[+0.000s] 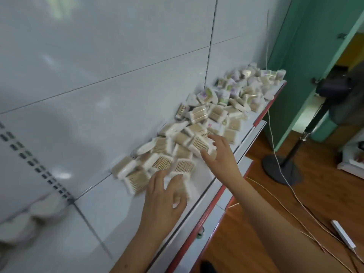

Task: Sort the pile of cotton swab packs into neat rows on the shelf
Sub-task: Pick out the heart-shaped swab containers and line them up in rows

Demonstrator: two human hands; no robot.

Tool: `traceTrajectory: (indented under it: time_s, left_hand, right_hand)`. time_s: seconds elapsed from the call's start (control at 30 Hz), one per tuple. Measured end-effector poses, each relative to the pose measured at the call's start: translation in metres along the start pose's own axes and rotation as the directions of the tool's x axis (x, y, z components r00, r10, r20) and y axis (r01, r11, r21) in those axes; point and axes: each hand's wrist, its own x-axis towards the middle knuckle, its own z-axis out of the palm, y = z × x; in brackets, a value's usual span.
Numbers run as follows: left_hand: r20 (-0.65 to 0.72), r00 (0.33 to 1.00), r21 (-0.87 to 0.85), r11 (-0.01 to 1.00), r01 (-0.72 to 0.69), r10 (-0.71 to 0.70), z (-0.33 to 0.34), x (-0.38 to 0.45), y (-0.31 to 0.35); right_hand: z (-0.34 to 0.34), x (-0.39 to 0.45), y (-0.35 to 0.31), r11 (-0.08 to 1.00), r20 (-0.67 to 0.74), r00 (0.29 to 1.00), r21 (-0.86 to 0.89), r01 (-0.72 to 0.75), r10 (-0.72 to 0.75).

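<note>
A loose pile of cotton swab packs (199, 125) runs along the white shelf (110, 209) from the middle to the far right end. The near packs are clear with wooden sticks, the far ones have printed wrappers. My left hand (164, 196) lies on the nearest packs (137, 180) with its fingers spread and slightly bent, a pack partly under them. My right hand (218, 154) hovers at the pile's front edge, fingers spread and curved over a pack (201, 143). The picture is blurred by motion, so the exact hold is unclear.
Round white containers (39, 211) stand on the shelf at the left. The shelf has a red front strip (199, 221) and a white back panel (98, 75). A fan stand (283, 170), cables and a power strip (343, 237) lie on the wooden floor to the right.
</note>
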Motion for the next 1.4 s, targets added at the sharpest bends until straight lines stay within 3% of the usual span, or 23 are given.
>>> traceTrajectory:
  time_s: [0.2,0.4,0.5,0.7,0.8,0.87,0.9,0.97,1.03,1.1,1.17,1.2,1.27,1.33,1.4]
  left_hand:
    - [0.018,0.995,0.158,0.983,0.09,-0.094,0.064,0.093,0.027]
    - [0.061,0.979,0.22,0.96,0.175,-0.193,0.084,0.118,0.012]
    - [0.065,0.977,0.219,0.958,0.183,-0.201,0.085,0.12,0.014]
    - [0.111,0.965,0.217,0.954,0.209,-0.236,0.082,0.123,0.022]
    - [0.009,0.949,-0.03,0.949,0.315,-0.315,0.072,0.136,0.036]
    - [-0.104,0.892,-0.356,0.854,0.38,-0.441,0.063,0.151,0.051]
    - [-0.091,0.863,-0.525,0.76,0.383,-0.498,0.06,0.16,0.059]
    - [0.06,0.835,-0.794,0.48,0.372,-0.547,0.063,0.177,0.07]
    - [0.215,0.806,-0.909,0.188,0.371,-0.551,0.068,0.186,0.072]
    - [0.29,0.765,-0.938,-0.012,0.347,-0.575,0.069,0.187,0.067]
    - [0.268,0.7,-0.948,-0.052,0.314,-0.662,0.063,0.183,0.058]
    - [0.228,0.666,-0.957,-0.04,0.286,-0.71,0.059,0.18,0.054]
    - [0.167,0.617,-0.971,-0.018,0.24,-0.769,0.052,0.17,0.047]
    - [0.141,0.59,-0.964,0.026,0.265,-0.795,0.048,0.16,0.044]
    - [0.119,0.598,-0.945,0.095,0.314,-0.793,0.048,0.155,0.046]
  right_hand:
    - [-0.013,0.116,0.069,0.99,0.035,0.999,-0.143,0.006,-0.001]
    - [-0.008,0.212,0.125,0.952,0.116,0.992,-0.305,-0.004,0.042]
    - [-0.008,0.228,0.139,0.975,0.173,0.984,-0.223,-0.013,0.052]
    - [-0.028,0.219,0.142,0.995,-0.036,0.999,0.099,0.006,-0.003]
    - [-0.048,0.202,0.12,0.968,-0.098,0.995,0.249,0.04,-0.016]
    - [-0.053,0.181,0.1,0.945,-0.06,0.991,0.298,0.135,-0.123]
    - [-0.05,0.169,0.09,0.932,-0.013,0.981,0.308,0.19,-0.196]
    - [-0.037,0.144,0.074,0.906,0.129,0.94,0.334,0.26,-0.317]
    - [-0.022,0.12,0.063,0.873,0.277,0.874,0.406,0.271,-0.4]
    - [-0.013,0.103,0.059,0.842,0.399,0.818,0.51,0.177,-0.414]
    - [-0.011,0.103,0.062,0.821,0.43,0.813,0.562,0.1,-0.393]
    - [-0.011,0.11,0.063,0.838,0.387,0.839,0.528,0.136,-0.381]
    - [-0.006,0.134,0.069,0.897,0.237,0.911,0.374,0.235,-0.337]
    - [0.002,0.169,0.077,0.947,0.111,0.958,0.217,0.237,-0.265]
    - [0.014,0.199,0.085,0.973,0.105,0.967,0.023,0.231,-0.232]
